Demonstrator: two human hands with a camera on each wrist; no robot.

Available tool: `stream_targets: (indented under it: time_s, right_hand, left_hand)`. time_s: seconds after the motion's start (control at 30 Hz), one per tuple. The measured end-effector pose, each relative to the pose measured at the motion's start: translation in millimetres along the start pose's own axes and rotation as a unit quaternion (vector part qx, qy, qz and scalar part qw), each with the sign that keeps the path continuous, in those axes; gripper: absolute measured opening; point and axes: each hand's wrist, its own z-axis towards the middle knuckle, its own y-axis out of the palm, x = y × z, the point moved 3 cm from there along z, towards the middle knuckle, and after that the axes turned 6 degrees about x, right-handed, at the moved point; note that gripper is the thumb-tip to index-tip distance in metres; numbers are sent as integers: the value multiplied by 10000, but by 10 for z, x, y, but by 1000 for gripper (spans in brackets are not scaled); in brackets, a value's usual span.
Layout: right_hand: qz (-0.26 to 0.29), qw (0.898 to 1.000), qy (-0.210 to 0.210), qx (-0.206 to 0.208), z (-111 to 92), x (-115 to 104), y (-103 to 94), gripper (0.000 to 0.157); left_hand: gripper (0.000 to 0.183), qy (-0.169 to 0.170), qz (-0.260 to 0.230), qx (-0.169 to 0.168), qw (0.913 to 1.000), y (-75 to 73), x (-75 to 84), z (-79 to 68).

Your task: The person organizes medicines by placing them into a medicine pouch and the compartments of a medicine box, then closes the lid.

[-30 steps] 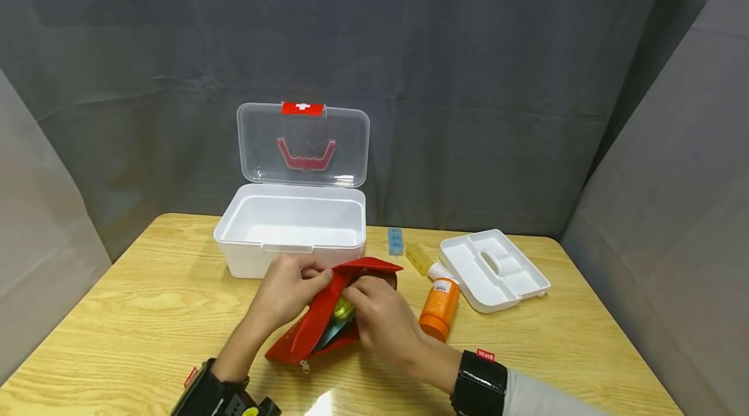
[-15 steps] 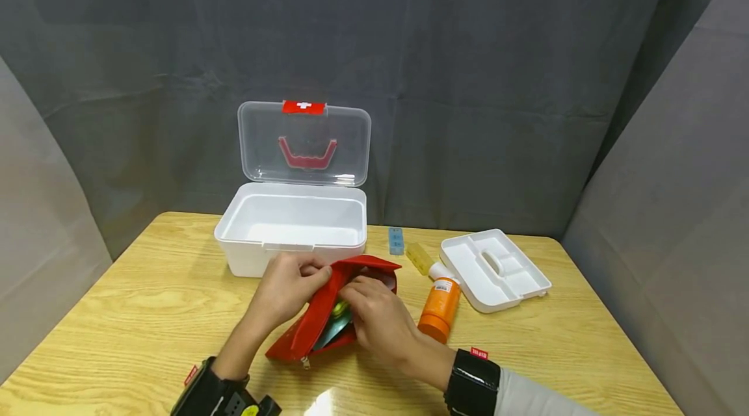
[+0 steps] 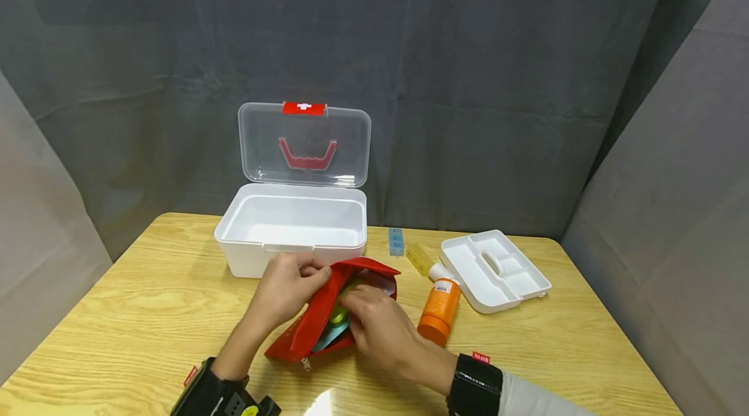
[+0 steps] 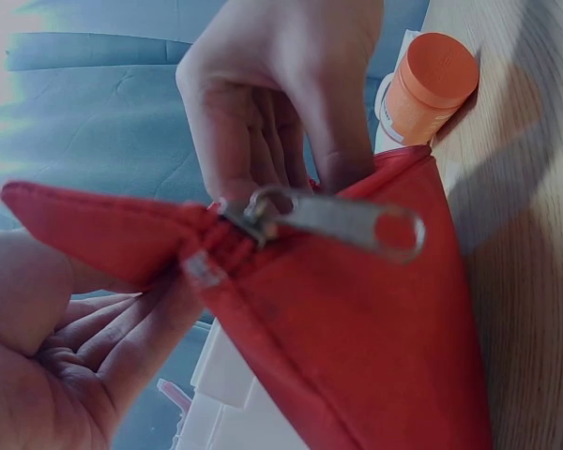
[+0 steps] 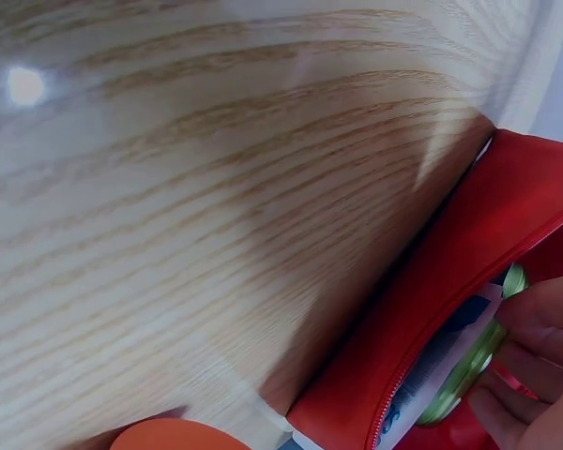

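My left hand (image 3: 290,287) pinches the upper edge of a red zip pouch (image 3: 317,318), keeping its mouth spread. From the right, my right hand (image 3: 383,326) reaches into that mouth, its fingertips partly hidden. Inside lies a shiny green round-rimmed thing (image 5: 460,384), with the curled right fingers (image 5: 544,305) and thumb around its edge. Beside it are pale packets (image 5: 432,361) with blue print. The left wrist view shows the metal zip pull (image 4: 357,225) hanging at the near end of the pouch.
Behind the pouch stands a white first-aid box (image 3: 292,260), its clear lid (image 3: 304,127) raised. To the right are an orange bottle (image 3: 440,309), a white compartment tray (image 3: 468,283), a yellow case (image 3: 419,259) and a blue pill case (image 3: 395,242).
The right fingers have shifted a little inside the pouch, and the green thing has turned and moved slightly with them. The left hand and the pouch have stayed nearly still.
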Motion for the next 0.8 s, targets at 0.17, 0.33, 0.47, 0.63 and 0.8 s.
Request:
stream_targets:
  time_s: [0.17, 0.33, 0.47, 0.63, 0.8]
  right_hand:
    - [139, 9997, 185, -60, 1, 3, -35, 23]
    - [161, 9985, 513, -41, -8, 44, -121, 18]
    - [61, 9968, 783, 129, -42, 115, -214, 11]
    - [-80, 9925, 1208, 176, -110, 240, -338, 15]
    - [-320, 9859, 1640, 28, -151, 404, -443, 21]
  left_hand:
    - [10, 42, 10, 10, 10000, -4, 4, 0]
    - [10, 49, 29, 20, 10000, -9, 7, -2]
    - [9, 13, 7, 20, 10000, -8, 10, -1]
    - [9, -11, 38, 53, 10000, -7, 11, -1]
    - [9, -43, 46, 47, 10000, -8, 8, -2]
